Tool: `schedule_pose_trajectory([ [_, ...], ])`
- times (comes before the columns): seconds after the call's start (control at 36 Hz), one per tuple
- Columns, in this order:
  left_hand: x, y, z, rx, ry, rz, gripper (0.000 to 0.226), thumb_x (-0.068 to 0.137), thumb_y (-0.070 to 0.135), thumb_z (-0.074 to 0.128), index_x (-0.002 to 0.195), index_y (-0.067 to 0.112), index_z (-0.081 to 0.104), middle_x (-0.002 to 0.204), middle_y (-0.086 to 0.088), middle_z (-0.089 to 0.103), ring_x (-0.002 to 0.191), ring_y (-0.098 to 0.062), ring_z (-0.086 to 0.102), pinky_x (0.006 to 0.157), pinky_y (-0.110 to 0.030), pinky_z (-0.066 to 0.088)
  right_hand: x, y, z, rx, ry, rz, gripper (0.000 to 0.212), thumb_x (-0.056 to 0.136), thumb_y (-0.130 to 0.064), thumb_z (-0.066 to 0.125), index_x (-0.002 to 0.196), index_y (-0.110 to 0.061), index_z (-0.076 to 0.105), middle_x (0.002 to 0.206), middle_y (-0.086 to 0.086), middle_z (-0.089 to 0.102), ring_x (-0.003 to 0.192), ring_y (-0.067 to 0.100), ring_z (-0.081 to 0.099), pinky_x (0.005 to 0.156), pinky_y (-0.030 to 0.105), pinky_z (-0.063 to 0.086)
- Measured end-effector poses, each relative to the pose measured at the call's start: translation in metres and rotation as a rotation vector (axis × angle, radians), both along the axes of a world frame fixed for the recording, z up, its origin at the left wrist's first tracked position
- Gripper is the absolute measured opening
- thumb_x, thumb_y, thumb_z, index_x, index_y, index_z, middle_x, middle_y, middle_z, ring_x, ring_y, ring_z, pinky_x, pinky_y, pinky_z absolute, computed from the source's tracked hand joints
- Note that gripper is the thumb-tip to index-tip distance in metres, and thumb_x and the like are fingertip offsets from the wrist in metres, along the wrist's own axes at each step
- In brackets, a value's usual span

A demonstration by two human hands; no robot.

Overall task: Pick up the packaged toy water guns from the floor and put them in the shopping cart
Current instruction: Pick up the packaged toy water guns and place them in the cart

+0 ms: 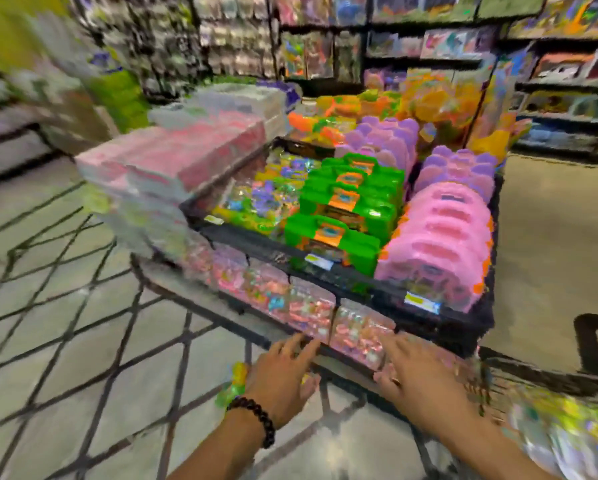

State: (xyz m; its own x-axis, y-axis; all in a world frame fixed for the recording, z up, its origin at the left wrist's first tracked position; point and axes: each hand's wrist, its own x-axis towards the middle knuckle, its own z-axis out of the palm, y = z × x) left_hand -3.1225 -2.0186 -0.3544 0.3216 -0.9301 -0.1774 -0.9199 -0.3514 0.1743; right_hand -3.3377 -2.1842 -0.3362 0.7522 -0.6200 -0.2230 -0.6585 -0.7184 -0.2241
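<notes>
Ahead, display bin point(439, 327) of green cases point(335, 237), pink cases point(439, 244) — hands point(353, 379) outstretched

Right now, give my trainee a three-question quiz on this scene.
1. True or false: the left hand grips a green case.
2. Which wrist wears the bead bracelet? A) left B) right
3. Fill in: the cases at the display's right front are ____.

Key: 1 false; both the left hand and the right hand reach with fingers spread toward the clear packs on the low shelf. 2 A. 3 pink.
</notes>
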Motion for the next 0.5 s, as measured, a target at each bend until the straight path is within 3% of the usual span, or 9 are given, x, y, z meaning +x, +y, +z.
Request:
schedule_pose_trajectory([
  [0.11,0.064,0.106,-0.006,0.01,0.003,0.146,0.058,0.098,0.059,0.039,0.15,0.044,0.021,0.155,0.003,0.036,0.137,-0.026,0.043,0.1,-0.045,0.05,0.067,0.068,-0.004,-0.018,0.003,0.114,0.067,0.1,-0.055,0.045,0.158,-0.032,0.021,0.157,-0.005,0.036,0.139,0.022,0.041,0.106,0.036,0.043],
  [0.22,0.115,0.204,-0.002,-0.026,-0.034,0.315,0.058,0.089,0.059,0.045,0.143,0.036,0.044,0.136,-0.002,0.06,0.112,-0.028,0.065,0.072,-0.04,0.061,0.125,0.13,-0.002,-0.006,-0.003,0.191,0.07,0.1,-0.057,0.045,0.16,-0.035,0.016,0.155,-0.007,0.037,0.136,0.022,0.042,0.101,0.037,0.048],
  [0.39,0.158,0.32,0.011,-0.052,-0.035,0.506,0.067,0.092,0.049,0.061,0.153,0.034,0.037,0.152,-0.003,0.046,0.131,-0.032,0.051,0.091,-0.046,0.057,0.201,0.202,-0.002,0.011,0.005,0.335,0.071,0.1,-0.055,0.046,0.16,-0.036,0.014,0.158,-0.006,0.034,0.133,0.024,0.046,0.098,0.038,0.05],
  [0.44,0.165,0.347,0.006,-0.061,-0.023,0.565,0.066,0.095,0.05,0.057,0.154,0.035,0.033,0.154,-0.002,0.043,0.134,-0.03,0.048,0.097,-0.047,0.054,0.22,0.22,-0.002,0.016,0.009,0.38,0.071,0.1,-0.052,0.047,0.16,-0.035,0.014,0.158,-0.007,0.033,0.136,0.024,0.043,0.101,0.04,0.049],
  [0.5,0.17,0.368,-0.002,-0.097,-0.018,0.596,0.062,0.095,0.053,0.054,0.151,0.037,0.033,0.151,-0.003,0.047,0.129,-0.031,0.053,0.095,-0.047,0.055,0.237,0.236,-0.002,0.023,0.031,0.412,0.073,0.1,-0.051,0.046,0.162,-0.034,0.011,0.161,-0.006,0.031,0.139,0.024,0.04,0.103,0.041,0.048],
])
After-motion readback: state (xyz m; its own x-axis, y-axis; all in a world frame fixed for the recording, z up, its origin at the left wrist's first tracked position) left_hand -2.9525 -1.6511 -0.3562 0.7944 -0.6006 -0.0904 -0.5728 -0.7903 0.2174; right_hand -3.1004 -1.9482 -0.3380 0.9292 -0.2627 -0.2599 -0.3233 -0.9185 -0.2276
